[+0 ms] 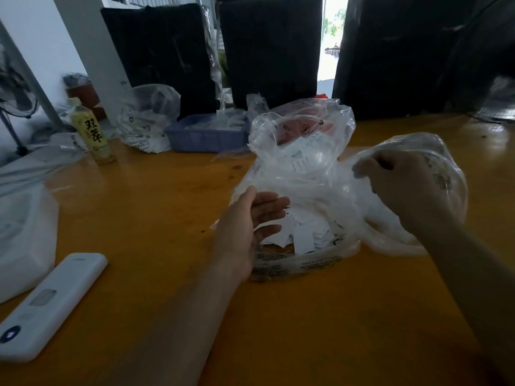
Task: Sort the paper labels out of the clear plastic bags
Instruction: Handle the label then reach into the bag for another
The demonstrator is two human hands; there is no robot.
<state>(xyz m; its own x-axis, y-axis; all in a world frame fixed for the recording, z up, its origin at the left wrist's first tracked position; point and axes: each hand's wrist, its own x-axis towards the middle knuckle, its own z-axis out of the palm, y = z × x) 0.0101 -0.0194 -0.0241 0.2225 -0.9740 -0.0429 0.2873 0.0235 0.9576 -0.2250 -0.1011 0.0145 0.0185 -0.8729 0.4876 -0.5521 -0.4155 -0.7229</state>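
Note:
A heap of clear plastic bags (301, 151) stands in the middle of the orange table (156, 207). White paper labels (303, 235) lie in a loose pile at the front of the heap. My left hand (248, 229) hovers at the heap's left side, fingers straight and spread, just beside the labels. My right hand (404, 188) is curled, and its fingers pinch a crumpled clear bag (440, 162) lifted at the right of the heap. More labels show through the plastic higher up in the heap.
A white remote control (47, 305) lies at the front left beside a white bag (25, 232). A yellow drink bottle (92, 132), another clear bag (147, 118) and a blue tray (206, 135) stand at the back. Black chairs (273, 48) line the far edge.

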